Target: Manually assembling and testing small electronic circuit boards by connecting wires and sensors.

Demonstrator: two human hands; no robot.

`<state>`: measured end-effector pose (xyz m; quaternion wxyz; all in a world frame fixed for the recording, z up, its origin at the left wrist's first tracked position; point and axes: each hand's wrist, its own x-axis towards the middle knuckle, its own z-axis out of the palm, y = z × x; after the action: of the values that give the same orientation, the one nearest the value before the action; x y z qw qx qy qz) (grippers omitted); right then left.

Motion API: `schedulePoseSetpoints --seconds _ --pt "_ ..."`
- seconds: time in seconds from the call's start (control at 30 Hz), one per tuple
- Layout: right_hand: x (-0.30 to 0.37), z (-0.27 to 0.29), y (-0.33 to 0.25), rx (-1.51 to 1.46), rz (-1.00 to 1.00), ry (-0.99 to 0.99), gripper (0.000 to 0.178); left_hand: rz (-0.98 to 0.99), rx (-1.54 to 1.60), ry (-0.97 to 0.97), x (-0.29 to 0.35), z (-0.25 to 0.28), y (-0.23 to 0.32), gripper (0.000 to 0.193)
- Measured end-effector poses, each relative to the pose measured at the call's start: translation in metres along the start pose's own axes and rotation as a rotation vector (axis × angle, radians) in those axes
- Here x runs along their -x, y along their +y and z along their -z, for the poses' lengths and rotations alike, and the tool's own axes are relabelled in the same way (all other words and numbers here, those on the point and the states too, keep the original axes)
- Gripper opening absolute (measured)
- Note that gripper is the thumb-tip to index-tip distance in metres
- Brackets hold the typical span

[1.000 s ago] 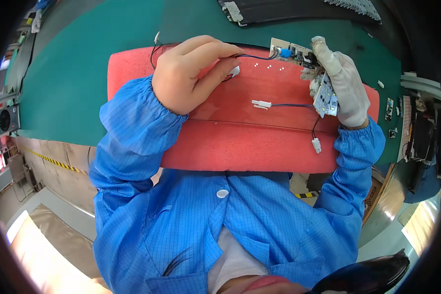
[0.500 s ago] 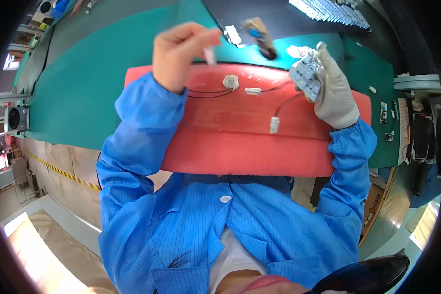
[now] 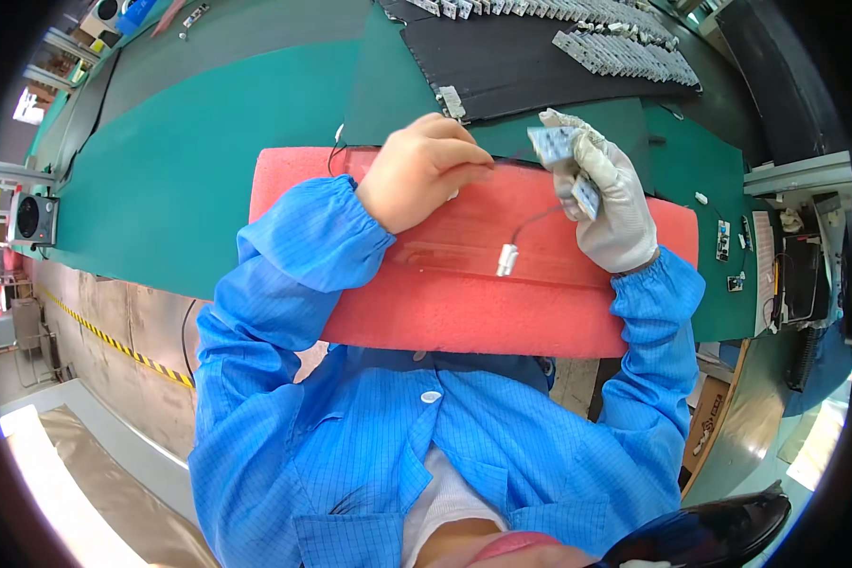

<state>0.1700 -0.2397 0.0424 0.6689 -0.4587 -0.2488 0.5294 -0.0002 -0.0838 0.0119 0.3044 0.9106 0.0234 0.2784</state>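
My bare left hand (image 3: 424,172) is over the far part of a red foam pad (image 3: 454,317), thumb and fingers pinched together. A small white bit shows under its fingertips; the rest of what they grip is hidden. On the right, my white-gloved right hand (image 3: 617,204) is closed around small LED circuit boards. One pale board (image 3: 553,145) sticks out at the fingertips, and another board (image 3: 586,197) shows lower, by the palm. From this hand a thin dark wire runs down to a white plug connector (image 3: 507,259) hanging over the pad.
Rows of similar boards (image 3: 625,59) stand on a black sheet (image 3: 483,71) at the back. A white connector on a wire (image 3: 339,134) lies at the pad's far left edge. Small loose boards (image 3: 723,240) rest on the green mat (image 3: 170,208) to the right.
My left hand has come down and right onto the pad, over where a connector lay. My right hand has shifted slightly left, turning the boards. A blurred brown piece beyond the pad is gone from view.
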Motion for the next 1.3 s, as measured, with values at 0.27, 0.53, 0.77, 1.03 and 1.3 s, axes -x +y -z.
schedulePoseSetpoints --seconds 0.27,0.53,0.77,1.03,1.3 --pt "0.009 -0.019 -0.014 0.592 -0.010 0.005 0.039 0.458 0.444 0.198 0.009 0.007 0.008 0.013" --pt "0.007 0.005 -0.008 0.839 0.264 -0.018 0.040 0.373 0.311 0.159 0.020 0.003 -0.002 0.019" --pt "0.000 0.040 -0.002 1.262 0.779 -0.306 0.042 0.049 0.035 0.168 0.018 0.008 -0.004 0.021" --pt "-0.006 0.046 0.009 1.154 0.641 -0.358 0.054 0.044 0.068 0.164 0.019 0.009 -0.003 0.010" --pt "-0.008 0.042 0.011 1.278 0.786 -0.333 0.053 0.028 0.050 0.155 0.020 0.011 -0.002 0.009"
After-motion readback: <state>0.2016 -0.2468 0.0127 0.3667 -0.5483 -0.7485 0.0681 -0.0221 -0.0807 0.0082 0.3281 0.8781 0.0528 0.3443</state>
